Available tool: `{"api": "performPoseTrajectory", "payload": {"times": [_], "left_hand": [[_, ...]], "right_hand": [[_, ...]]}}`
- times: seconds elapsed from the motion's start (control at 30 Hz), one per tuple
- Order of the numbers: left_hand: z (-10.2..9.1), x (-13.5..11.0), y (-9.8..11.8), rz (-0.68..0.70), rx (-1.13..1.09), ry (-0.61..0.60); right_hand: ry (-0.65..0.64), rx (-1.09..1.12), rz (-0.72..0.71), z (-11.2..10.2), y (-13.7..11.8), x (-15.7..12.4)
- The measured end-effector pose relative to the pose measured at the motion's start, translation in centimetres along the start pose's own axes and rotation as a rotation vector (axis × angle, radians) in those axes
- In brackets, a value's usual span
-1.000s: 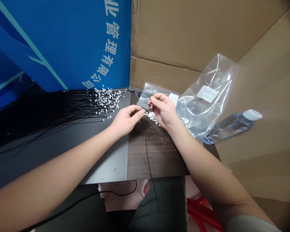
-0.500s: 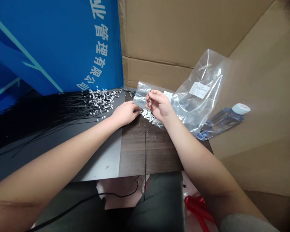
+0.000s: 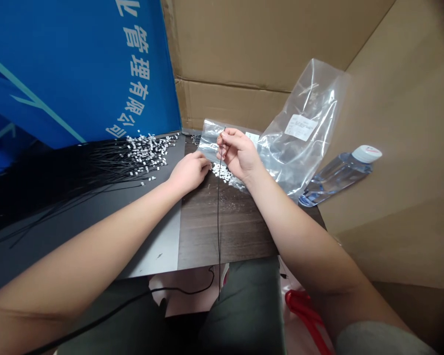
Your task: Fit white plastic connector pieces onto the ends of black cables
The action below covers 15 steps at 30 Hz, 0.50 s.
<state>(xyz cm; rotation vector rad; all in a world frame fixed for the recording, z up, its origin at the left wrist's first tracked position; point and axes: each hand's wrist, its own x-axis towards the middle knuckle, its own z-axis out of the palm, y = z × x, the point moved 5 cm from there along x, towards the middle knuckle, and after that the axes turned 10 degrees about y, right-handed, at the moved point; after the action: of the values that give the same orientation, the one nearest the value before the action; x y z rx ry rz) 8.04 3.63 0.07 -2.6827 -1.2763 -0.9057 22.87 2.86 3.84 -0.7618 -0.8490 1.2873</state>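
Observation:
Between the thumb and fingers of my right hand [image 3: 240,155] is a thin black wire [image 3: 218,222]. The wire hangs down past the table's front edge, and its upper tip sticks up just above the fingertips. My left hand [image 3: 190,172] rests at the left side of a small heap of white plastic connectors [image 3: 222,172], its fingers curled together. Whatever those fingertips pinch is hidden. Left of this hand lies a large bundle of black wires [image 3: 96,160], with white pieces [image 3: 148,153] at their ends.
Behind the heap lies a small clear bag [image 3: 209,135]. A larger clear plastic bag [image 3: 303,108] with a label leans against the cardboard wall [image 3: 237,44]. On the right a water bottle [image 3: 340,175] lies tilted. A blue printed panel [image 3: 77,64] stands at the left.
The view has shifted slightly, so most things sit a little further left. My right hand still grips the wire, and my left hand stays by the white connectors.

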Motion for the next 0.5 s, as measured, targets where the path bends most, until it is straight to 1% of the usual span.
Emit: {"api": "performPoseTrajectory", "payload": {"times": [0.23, 0.37, 0.5], "left_hand": [[-0.39, -0.27, -0.16, 0.012, -0.047, -0.015], [-0.37, -0.37, 0.04, 0.04, -0.054, -0.045], [-0.21, -0.11, 0.03, 0.015, -0.059, -0.055]], "right_hand": [[-0.034, -0.002, -0.017, 0.15, 0.04, -0.11], [-0.018, 0.008, -0.007, 0.08, 0.07, -0.07], [-0.016, 0.036, -0.005, 0.19, 0.1, -0.1]]}}
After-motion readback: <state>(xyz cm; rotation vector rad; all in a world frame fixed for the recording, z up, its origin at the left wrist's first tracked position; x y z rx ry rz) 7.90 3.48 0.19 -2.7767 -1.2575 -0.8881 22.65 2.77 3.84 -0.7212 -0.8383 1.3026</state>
